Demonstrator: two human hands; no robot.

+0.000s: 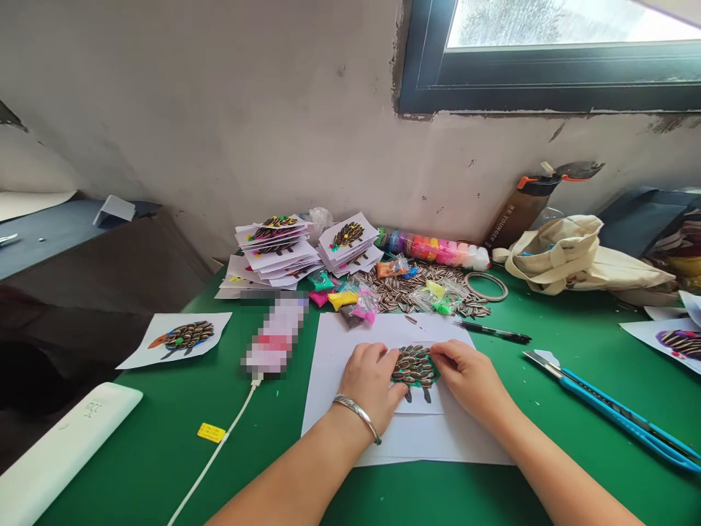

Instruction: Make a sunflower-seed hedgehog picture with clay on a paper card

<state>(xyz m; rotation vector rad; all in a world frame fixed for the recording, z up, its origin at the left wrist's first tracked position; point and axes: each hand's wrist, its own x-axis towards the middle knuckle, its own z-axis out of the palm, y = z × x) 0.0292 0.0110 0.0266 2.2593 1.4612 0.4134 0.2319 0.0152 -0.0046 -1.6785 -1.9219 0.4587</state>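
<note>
In front of me a small white card (419,407) carries a hedgehog-like figure (415,367) covered in sunflower seeds, with green clay showing between them and dark feet below. It lies on larger white paper sheets (331,394). My left hand (368,383), with a silver bracelet at the wrist, rests on the figure's left edge, thumb and fingers apart. At the upper right edge of the figure, the fingertips of my right hand (465,372) are pinched together. Whatever is between them is hidden.
Behind the paper lie loose sunflower seeds (397,292), small clay packets (343,299) and stacked seed-picture cards (274,252). A pen (493,332) and a blue utility knife (613,409) lie to the right. At left are a finished card (180,340), a pixelated object (274,336) and a white power bank (71,453).
</note>
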